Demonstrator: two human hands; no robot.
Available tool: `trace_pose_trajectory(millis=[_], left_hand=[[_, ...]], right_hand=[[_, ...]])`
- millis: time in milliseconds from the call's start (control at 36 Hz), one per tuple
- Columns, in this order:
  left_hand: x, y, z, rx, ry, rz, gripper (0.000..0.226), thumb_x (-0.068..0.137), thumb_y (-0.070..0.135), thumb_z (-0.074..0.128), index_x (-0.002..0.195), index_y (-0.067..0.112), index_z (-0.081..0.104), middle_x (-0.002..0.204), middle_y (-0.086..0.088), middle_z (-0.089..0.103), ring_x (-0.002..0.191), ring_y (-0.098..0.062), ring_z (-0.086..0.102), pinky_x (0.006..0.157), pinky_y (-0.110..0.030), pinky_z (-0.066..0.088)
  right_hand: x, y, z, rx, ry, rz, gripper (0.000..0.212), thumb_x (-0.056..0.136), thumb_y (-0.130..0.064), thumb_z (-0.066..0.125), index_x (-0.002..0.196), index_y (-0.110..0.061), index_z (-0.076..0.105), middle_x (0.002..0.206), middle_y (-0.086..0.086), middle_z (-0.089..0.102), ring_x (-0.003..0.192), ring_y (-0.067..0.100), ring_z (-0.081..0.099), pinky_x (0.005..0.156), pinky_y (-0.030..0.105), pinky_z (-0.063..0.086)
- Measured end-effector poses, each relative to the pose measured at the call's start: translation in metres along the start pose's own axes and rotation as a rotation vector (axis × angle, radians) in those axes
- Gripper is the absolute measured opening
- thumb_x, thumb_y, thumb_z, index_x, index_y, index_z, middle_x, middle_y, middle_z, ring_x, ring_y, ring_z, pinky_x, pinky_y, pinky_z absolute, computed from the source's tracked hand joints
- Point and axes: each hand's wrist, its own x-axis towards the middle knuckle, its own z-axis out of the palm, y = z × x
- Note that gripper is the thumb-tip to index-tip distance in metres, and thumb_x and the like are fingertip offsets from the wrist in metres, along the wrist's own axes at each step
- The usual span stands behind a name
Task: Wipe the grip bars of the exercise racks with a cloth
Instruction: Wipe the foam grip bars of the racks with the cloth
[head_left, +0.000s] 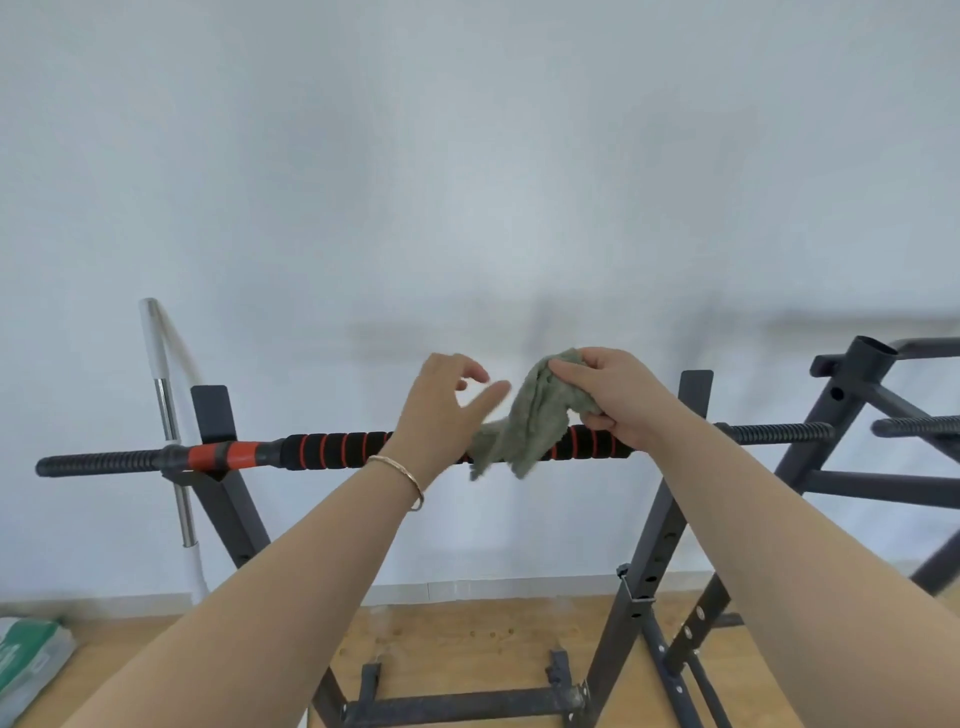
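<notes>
The fingers of the right hand are pinched on the upper end of the limp, light cloth, draped over the foam grip bar (best wrapped around it), while the left hand is spread open, seemingly just clear.

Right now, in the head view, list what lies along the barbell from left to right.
From the left: threaded left end → orange collar → bare stretch of foam grip → left hand → green cloth → right hand → threaded right end → second rack.
</notes>
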Motion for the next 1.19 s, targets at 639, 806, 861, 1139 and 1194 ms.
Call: trace_pose_trajectory(millis=[639, 806, 861, 1139, 1194], left_hand=[[0.035, 0.005, -0.002, -0.336, -0.135, -0.414, 0.023, 0.094, 0.012, 0.042, 0.106, 0.025, 0.057, 0.089, -0.010, 0.063, 0.070, -0.019, 0.057, 0.063, -0.028, 0.045], [0.034, -0.003, -0.015, -0.213, -0.341, -0.304, 0.034, 0.089, 0.028, 0.068, 0.120, 0.029, 0.055, 0.113, -0.001, 0.064, 0.095, -0.017, 0.068, 0.076, -0.031, 0.056], [0.036, -0.005, -0.017, -0.198, -0.302, -0.274, 0.020, 0.092, 0.025, 0.065, 0.112, 0.025, 0.064, 0.105, -0.002, 0.069, 0.090, -0.018, 0.068, 0.076, -0.034, 0.058], [0.057, 0.008, -0.041, -0.282, 0.007, -0.155, 0.020, 0.097, 0.027, 0.057, 0.084, 0.025, 0.072, 0.087, 0.001, 0.065, 0.083, -0.018, 0.056, 0.083, -0.041, 0.051], [0.050, 0.012, -0.050, -0.286, -0.029, -0.114, 0.018, 0.097, 0.025, 0.056, 0.089, 0.020, 0.072, 0.090, -0.001, 0.067, 0.086, -0.017, 0.058, 0.087, -0.040, 0.051]], right_hand=[[0.027, -0.011, -0.019, 0.058, -0.212, 0.097, 0.019, 0.094, 0.002, 0.061, 0.112, 0.005, 0.069, 0.072, 0.006, 0.053, 0.054, 0.011, 0.034, 0.045, 0.022, 0.023], [0.039, -0.013, -0.019, 0.112, -0.174, 0.136, 0.020, 0.094, 0.004, 0.061, 0.112, 0.010, 0.067, 0.077, 0.009, 0.056, 0.055, 0.010, 0.037, 0.042, 0.019, 0.024], [0.042, -0.014, -0.020, 0.099, -0.154, 0.135, 0.020, 0.093, 0.004, 0.062, 0.111, 0.011, 0.067, 0.075, 0.009, 0.055, 0.053, 0.010, 0.038, 0.042, 0.019, 0.025], [0.044, -0.043, -0.018, -0.126, 0.099, -0.243, 0.006, 0.089, -0.013, 0.072, 0.094, -0.013, 0.074, 0.078, 0.000, 0.067, 0.063, 0.010, 0.057, 0.053, 0.021, 0.043], [0.036, -0.044, -0.017, -0.183, 0.091, -0.314, 0.006, 0.089, -0.015, 0.072, 0.094, -0.014, 0.074, 0.083, -0.003, 0.068, 0.066, 0.003, 0.059, 0.057, 0.017, 0.046]])
